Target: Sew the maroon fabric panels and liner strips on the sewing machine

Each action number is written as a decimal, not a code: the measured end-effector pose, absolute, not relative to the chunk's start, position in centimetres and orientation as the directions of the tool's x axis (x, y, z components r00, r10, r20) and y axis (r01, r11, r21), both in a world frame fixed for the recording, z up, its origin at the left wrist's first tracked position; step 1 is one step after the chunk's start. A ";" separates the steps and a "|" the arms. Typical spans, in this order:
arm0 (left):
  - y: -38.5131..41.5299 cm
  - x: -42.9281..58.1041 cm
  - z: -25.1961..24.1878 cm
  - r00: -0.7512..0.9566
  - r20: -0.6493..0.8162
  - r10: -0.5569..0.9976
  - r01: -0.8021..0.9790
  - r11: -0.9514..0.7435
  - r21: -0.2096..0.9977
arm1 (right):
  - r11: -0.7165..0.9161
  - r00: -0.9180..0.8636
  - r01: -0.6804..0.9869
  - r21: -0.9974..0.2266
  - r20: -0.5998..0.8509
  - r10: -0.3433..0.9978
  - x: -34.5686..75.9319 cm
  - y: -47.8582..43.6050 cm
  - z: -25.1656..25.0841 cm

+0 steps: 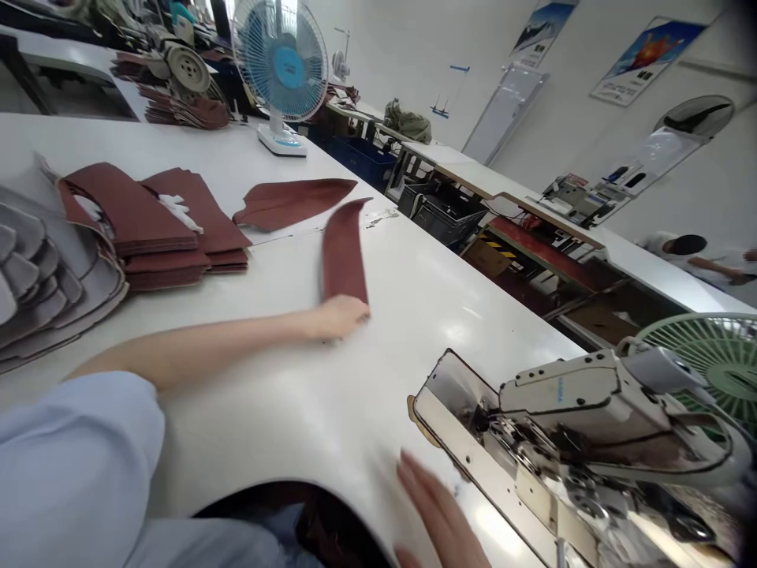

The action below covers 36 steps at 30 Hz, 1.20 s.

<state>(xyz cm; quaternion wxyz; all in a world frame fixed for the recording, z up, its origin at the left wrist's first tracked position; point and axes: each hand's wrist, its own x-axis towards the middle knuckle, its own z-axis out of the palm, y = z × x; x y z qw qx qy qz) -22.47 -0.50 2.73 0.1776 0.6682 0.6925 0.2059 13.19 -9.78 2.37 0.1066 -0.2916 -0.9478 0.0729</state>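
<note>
A maroon cut piece of fabric or leather bends up from the white table, its near end pinched by my left hand, whose fingers are closed. Behind it, a similar maroon piece lies flat. To the left are stacks of maroon cut pieces, with small white bits on them. My right hand, slightly blurred, is over the table at the bottom, fingers stretched out and holding nothing. It is nearest to the sewing machine, just left of its flat bed.
Grey-backed pieces pile up at the far left. A blue fan stands at the table's back edge, a green fan behind the sewing machine. Black crates are beyond the table. Another person is at the far right.
</note>
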 end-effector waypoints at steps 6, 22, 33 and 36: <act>-6.9 -21.9 4.1 0.264 0.073 0.962 0.444 -0.189 0.876 | 0.943 -0.905 0.316 -0.107 0.266 0.333 0.4 -3.4 0.5; -19.3 -43.7 6.7 -0.671 0.157 0.725 0.736 0.677 0.017 | 0.894 -0.869 0.401 -0.200 0.227 0.440 5.2 -2.5 -0.7; -7.9 -24.9 10.1 0.293 0.678 0.674 0.948 -0.297 -0.114 | 0.754 -0.909 0.416 -0.508 -0.223 0.351 12.5 -2.2 2.6; -3.6 -14.4 7.4 0.607 0.497 0.620 0.744 -0.663 -0.082 | 0.745 -0.888 0.448 -0.494 -0.150 0.435 12.9 -2.9 2.4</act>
